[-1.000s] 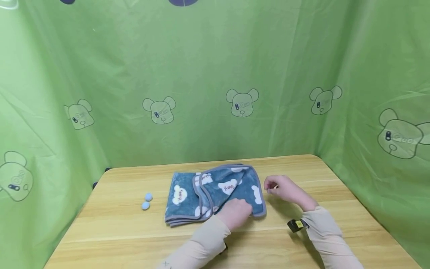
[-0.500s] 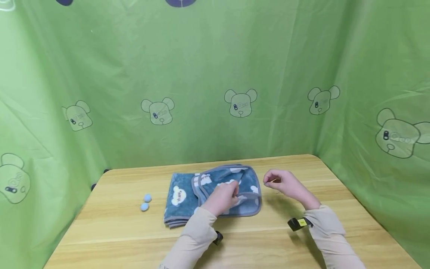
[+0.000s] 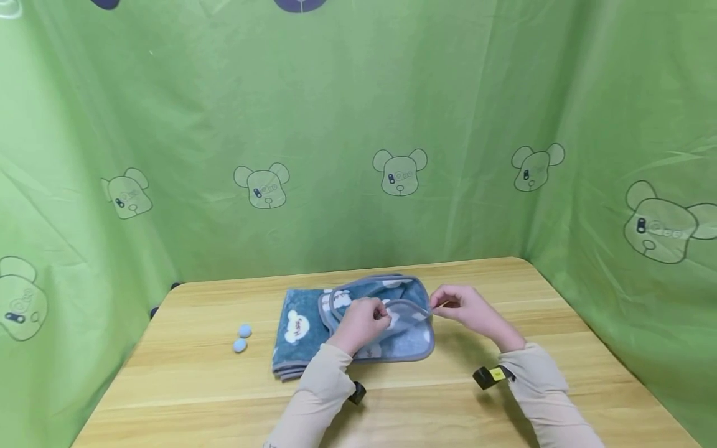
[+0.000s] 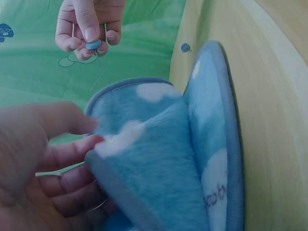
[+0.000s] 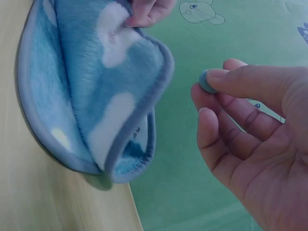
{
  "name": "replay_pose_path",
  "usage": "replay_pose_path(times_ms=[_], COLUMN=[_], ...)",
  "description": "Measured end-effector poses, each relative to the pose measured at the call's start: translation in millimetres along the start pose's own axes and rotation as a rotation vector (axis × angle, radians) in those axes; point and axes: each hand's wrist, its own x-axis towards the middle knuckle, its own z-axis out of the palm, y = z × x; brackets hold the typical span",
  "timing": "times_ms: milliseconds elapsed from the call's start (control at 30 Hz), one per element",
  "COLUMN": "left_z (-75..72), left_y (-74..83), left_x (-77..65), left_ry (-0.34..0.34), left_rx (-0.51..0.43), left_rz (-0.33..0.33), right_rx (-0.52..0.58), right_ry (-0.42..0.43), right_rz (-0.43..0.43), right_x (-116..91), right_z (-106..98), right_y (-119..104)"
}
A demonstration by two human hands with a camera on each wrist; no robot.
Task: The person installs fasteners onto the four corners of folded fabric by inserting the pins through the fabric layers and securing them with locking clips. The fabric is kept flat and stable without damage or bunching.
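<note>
A folded teal blanket [image 3: 302, 336] with white bear shapes and grey trim lies at the middle of the table. My left hand [image 3: 360, 325] pinches the edge of its upper layer, lifting and turning it back so the paler underside shows. In the left wrist view that raised edge [image 4: 127, 192] runs from the fingertips. My right hand [image 3: 470, 309] is at the blanket's right side, holding a pin with a round blue head [image 4: 93, 44] between thumb and fingers. Its thin needle points down in the left wrist view. In the right wrist view, the pin and blanket are apart.
Two small round pale-blue pieces [image 3: 242, 338] lie on the wooden table [image 3: 185, 386], left of the blanket. Green curtains [image 3: 336, 93] with bear outlines surround the table. A small round blue thing [image 4: 186, 47] shows beyond the blanket in the left wrist view.
My left hand has risen from the blanket's near right part and moved left, turning the layer back. My right hand has shifted slightly left, toward the lifted edge.
</note>
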Motion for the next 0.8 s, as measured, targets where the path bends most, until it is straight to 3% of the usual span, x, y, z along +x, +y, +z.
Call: replay_pose_path(times_ms=[167,267,467,800], left_z=[-1.6,-2.6,-4.6,-5.9], left_y=[-1.6,-2.6,-0.6,8.5], left_x=[0.3,1.4,2.2,-0.4], left_ry=[0.069,0.072,0.077,0.095], left_rx=[-0.157,-0.203,-0.211,-0.256], left_rz=[-0.089,-0.113,-0.098,-0.067], right_rx=[0.049,0.06,0.061,0.063], right_ry=[-0.028,-0.031,-0.047,-0.003], right_rz=[-0.041,-0.096,-0.171,-0.144], right_x=[0.6,1.7,4.2,3.7], right_z=[9.5,16.3,31.0,45.9], right_y=[-1.0,-1.4,-4.6,-8.4])
